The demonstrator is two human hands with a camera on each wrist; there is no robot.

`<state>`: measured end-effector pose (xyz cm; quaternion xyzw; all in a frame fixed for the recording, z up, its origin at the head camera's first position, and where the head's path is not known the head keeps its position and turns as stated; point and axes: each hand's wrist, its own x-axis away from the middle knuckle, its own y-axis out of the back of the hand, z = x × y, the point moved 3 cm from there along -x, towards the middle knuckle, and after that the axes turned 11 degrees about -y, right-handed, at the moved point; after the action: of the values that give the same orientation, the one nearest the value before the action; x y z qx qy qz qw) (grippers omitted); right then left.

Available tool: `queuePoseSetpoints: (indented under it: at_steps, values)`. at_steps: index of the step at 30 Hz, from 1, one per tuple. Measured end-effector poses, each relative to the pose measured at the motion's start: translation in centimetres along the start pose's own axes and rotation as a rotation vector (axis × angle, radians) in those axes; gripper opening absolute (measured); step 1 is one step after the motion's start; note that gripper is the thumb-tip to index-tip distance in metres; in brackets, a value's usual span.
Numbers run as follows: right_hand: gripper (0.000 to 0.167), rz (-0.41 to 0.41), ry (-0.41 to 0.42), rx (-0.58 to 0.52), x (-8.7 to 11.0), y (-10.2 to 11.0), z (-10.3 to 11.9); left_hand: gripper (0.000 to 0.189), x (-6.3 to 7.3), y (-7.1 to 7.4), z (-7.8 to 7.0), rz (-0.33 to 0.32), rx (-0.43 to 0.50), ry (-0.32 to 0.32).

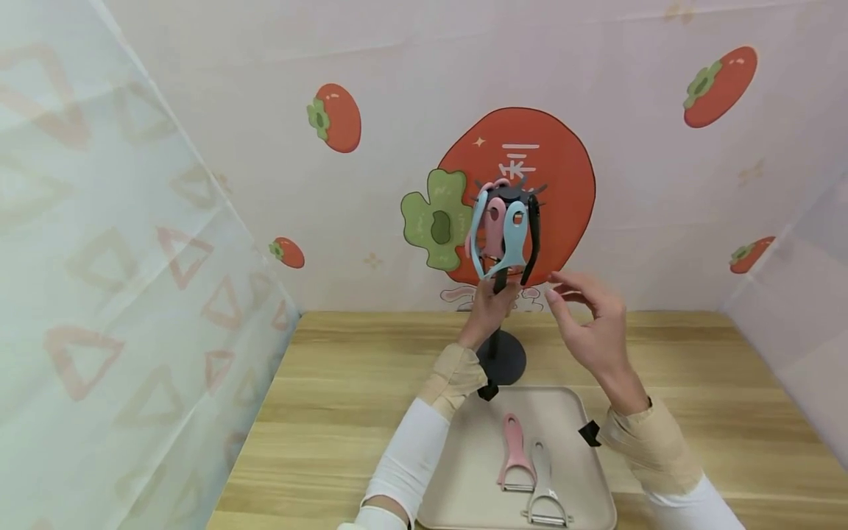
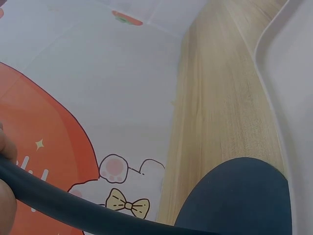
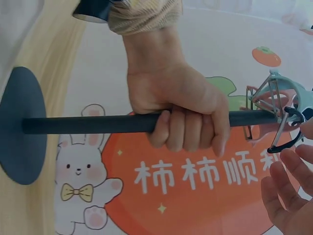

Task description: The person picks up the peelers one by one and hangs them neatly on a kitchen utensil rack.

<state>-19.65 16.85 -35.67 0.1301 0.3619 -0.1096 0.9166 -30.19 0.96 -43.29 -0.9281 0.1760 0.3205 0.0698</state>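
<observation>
My left hand (image 1: 489, 313) grips the black pole (image 3: 88, 125) of a round-based stand, its fingers curled around the pole below the hooks. From the hooks at the top hang several peelers: a light blue peeler (image 1: 514, 234), a pink peeler (image 1: 494, 227) and a black peeler (image 1: 534, 239) among them. Just right of the black peeler is my right hand (image 1: 596, 324), its fingers loosely bent and holding nothing. The right wrist view has its fingers (image 3: 283, 183) close to the hanging peelers; whether they touch is hard to tell.
A beige tray (image 1: 464, 456) lies on the wooden table (image 1: 344, 397) before the stand. On it are a pink peeler (image 1: 513, 445) and a grey peeler (image 1: 543, 471). The stand's black base (image 1: 506, 361) rests behind the tray. A printed backdrop (image 1: 371, 213) rises behind.
</observation>
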Motion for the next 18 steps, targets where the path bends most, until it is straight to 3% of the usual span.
queuePoseSetpoints:
  at_steps: [7, 18]
  values:
    - [0.036, 0.072, -0.074, 0.061, 2.7, 0.8, -0.7, 0.055, -0.3, 0.1, 0.2, -0.007, 0.024, 0.008]
    - [0.028, 0.262, -0.148, 0.249, 7.6, 0.9, -2.3, 0.056, 0.1, 0.1, 0.3, 0.010, 0.001, -0.004]
